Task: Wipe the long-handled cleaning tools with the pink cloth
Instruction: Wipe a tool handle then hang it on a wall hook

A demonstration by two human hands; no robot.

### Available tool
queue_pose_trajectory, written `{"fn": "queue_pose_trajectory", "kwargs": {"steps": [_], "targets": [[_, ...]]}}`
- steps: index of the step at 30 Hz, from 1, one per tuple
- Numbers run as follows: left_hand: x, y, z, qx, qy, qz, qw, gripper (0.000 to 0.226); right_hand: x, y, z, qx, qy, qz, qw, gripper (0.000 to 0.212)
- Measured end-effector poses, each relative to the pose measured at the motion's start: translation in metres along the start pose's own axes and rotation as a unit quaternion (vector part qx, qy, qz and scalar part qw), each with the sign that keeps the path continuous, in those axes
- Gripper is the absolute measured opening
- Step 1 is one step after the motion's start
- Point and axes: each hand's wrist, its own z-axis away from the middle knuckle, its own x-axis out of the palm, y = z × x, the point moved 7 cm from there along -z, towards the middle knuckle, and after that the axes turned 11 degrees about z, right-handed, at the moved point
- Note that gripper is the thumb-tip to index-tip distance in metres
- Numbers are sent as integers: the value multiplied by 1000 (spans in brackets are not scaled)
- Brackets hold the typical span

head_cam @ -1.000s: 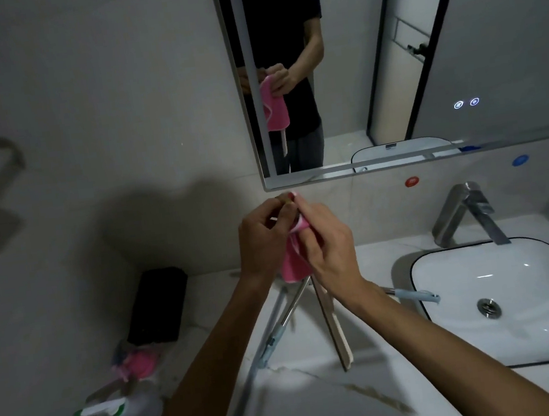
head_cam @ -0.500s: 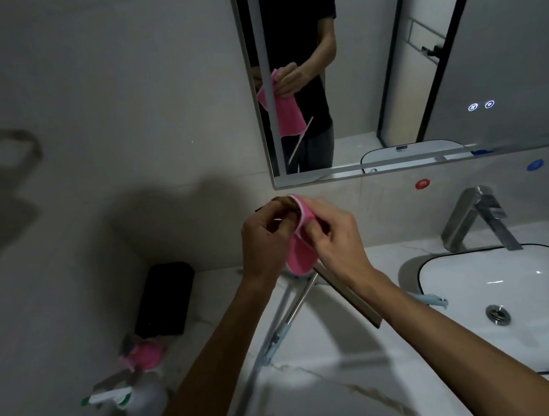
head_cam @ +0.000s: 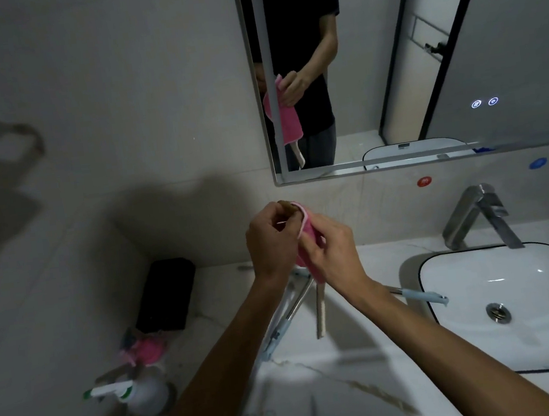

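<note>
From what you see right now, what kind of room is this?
Most likely a bathroom: a white sink with a metal tap is set in a stone counter, and a large mirror hangs on the wall above.

Pretty standard bathroom setup: white basin [head_cam: 528,285] sunk into a marble countertop [head_cam: 346,370], with a chrome faucet [head_cam: 479,215] behind it. Red sticker [head_cam: 423,181] and blue sticker [head_cam: 537,163] sit on the wall under the mirror [head_cam: 420,54]. Over in the left corner there's a black box [head_cam: 165,294], a white spray bottle [head_cam: 140,394] with green bits, and something pink [head_cam: 145,350] between them.
</note>
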Motion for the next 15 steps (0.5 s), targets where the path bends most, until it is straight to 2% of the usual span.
{"fn": "queue_pose_trajectory", "kwargs": {"steps": [4, 10, 12, 14, 15], "targets": [[-11, 3, -6, 0, 42, 42, 998, 6, 13, 6, 19, 28, -44, -13, 999, 45], [-22, 6, -7, 24, 61, 26, 998, 4, 23, 12, 11, 37, -122, -8, 992, 20], [-33, 13, -6, 76, 111, -40, 990, 17, 22, 9, 5, 21, -117, 2, 993, 23], [-47, 29, -3, 182, 176, -115, 960, 27, 21, 15, 1, 25, -89, 24, 995, 29], [-48, 38, 0, 243, 183, -138, 943, 26, 20, 18, 0, 32, -84, 33, 995, 27]]}}
